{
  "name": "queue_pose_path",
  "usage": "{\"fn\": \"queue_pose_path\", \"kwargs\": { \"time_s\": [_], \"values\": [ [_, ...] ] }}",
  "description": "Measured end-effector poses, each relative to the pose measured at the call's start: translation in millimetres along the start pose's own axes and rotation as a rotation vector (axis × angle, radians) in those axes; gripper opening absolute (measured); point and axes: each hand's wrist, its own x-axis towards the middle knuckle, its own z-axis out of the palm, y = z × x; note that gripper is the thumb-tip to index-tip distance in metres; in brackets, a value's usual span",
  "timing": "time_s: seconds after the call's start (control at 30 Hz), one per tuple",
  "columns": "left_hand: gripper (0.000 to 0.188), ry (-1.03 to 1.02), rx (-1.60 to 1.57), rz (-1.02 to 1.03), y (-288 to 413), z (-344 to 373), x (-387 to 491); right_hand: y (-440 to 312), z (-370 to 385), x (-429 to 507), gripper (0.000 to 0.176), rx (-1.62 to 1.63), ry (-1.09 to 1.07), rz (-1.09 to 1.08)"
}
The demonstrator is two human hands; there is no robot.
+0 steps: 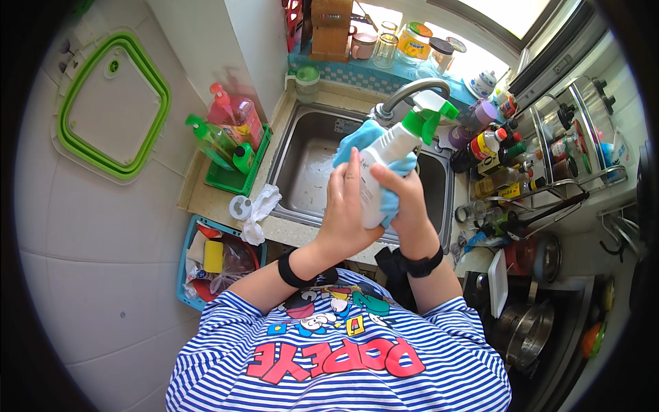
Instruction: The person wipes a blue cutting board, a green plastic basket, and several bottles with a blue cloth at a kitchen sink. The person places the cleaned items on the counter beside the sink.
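Over a stainless steel sink, both my hands are on a white spray bottle with a green and white trigger head. The bottle is tilted, its head pointing up and to the right, away from me. My left hand lies along its left side with the fingers stretched against it. On the right side, my right hand has its thumb on the bottle and a light blue cloth between palm and bottle. The cloth wraps behind the bottle and sticks out on both sides. Behind the bottle's head arches the faucet.
Left of the sink stand pump bottles in a green plastic basket, near a crumpled white bag. A blue bin sits below the counter edge. Sauce bottles and a metal rack crowd the right; pots stand on the stove.
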Motion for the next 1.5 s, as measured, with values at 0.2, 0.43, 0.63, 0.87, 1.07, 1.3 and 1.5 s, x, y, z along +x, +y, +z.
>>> {"fn": "queue_pose_path", "kwargs": {
  "time_s": [0.2, 0.43, 0.63, 0.87, 1.07, 1.3, 1.5],
  "values": [
    [0.115, 0.005, -0.101, 0.029, -16.4, -11.8, 13.0, 41.3, 23.0, -15.6, 0.071, -0.387, 0.101, -0.317],
    [0.121, -0.254, -0.293, 0.08, -9.7, -24.7, 15.4, 21.0, 22.7, -22.2, 0.073, -0.27, 0.092, -0.226],
    [0.106, -0.649, -0.737, -0.201, -3.1, -35.6, 6.5, -24.2, 0.3, 0.4, 0.049, -0.213, 0.158, -0.146],
    [0.093, -0.737, -1.368, -0.479, -33.5, -44.3, 7.1, -10.6, -26.4, 5.9, 0.058, -0.042, -0.193, -0.149],
    [0.069, -0.479, -1.118, -0.58, -28.5, -43.6, 15.2, -1.5, -39.3, 4.9, 0.044, -0.309, 0.028, -0.28],
    [0.038, -0.065, -0.715, -0.316, -9.7, -14.0, 14.8, 19.1, -30.7, 12.8, 0.038, -0.285, 0.51, -0.423],
    [0.044, 0.15, -0.896, -0.349, -22.1, 0.7, 16.1, 60.9, 2.6, -8.5, 0.047, -0.315, 0.415, -0.549]
  ]
}}
